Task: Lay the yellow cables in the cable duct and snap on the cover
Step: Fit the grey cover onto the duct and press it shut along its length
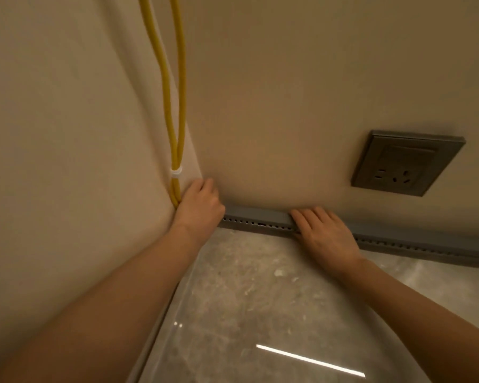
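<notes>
Bare room corner indoors: beige walls (pixel 288 92), glossy stone floor (pixel 260 299), grey wall socket (pixel 404 163).

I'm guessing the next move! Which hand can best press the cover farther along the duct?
Probably the right hand: its fingers lie flat on the duct, which runs on to that side. The left hand is curled up by the yellow cables.

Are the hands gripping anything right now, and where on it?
Right hand lies flat, pressing the grey duct cover, gripping nothing. Left hand is curled at the corner beside the yellow cables; its grip cannot be told.
</notes>
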`<state>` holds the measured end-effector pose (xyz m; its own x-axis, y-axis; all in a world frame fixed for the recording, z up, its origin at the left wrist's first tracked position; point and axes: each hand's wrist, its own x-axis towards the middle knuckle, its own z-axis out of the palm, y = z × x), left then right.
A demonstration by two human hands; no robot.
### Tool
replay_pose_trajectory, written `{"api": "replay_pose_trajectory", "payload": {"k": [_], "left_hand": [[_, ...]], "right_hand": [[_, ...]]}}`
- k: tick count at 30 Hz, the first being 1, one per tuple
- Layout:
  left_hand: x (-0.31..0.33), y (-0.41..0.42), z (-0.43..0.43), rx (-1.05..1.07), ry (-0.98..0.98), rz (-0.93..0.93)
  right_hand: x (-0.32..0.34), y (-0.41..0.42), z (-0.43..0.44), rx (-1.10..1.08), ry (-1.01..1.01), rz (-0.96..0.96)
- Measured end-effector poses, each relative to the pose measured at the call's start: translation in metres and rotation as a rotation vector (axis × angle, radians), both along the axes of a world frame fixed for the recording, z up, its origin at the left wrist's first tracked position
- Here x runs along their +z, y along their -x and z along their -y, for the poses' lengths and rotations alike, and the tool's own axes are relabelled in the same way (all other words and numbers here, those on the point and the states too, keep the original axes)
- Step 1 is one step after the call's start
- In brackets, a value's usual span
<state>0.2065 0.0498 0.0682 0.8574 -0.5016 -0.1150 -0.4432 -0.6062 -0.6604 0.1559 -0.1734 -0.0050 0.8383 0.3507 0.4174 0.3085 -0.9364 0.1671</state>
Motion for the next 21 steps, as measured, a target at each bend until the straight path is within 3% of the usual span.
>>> {"api": "replay_pose_trajectory", "payload": {"k": [4,10,17,21], "left_hand": [[0.000,-0.011,0.009,0.054,0.054,-0.005],[0.006,-0.022,0.014,0.088,0.184,-0.189],[0.010,-0.032,0.009,0.070,0.498,-0.391],[0.021,-0.030,0.014,0.086,0.350,-0.409]], "right_hand": [[-0.002,0.002,0.021,0.021,-0.033,0.060],[-0.005,0.012,0.033,0.082,-0.104,0.077],[0.005,0.013,0.032,0.096,-0.188,0.092],[0.004,0.012,0.034,0.113,-0.149,0.060]]}}
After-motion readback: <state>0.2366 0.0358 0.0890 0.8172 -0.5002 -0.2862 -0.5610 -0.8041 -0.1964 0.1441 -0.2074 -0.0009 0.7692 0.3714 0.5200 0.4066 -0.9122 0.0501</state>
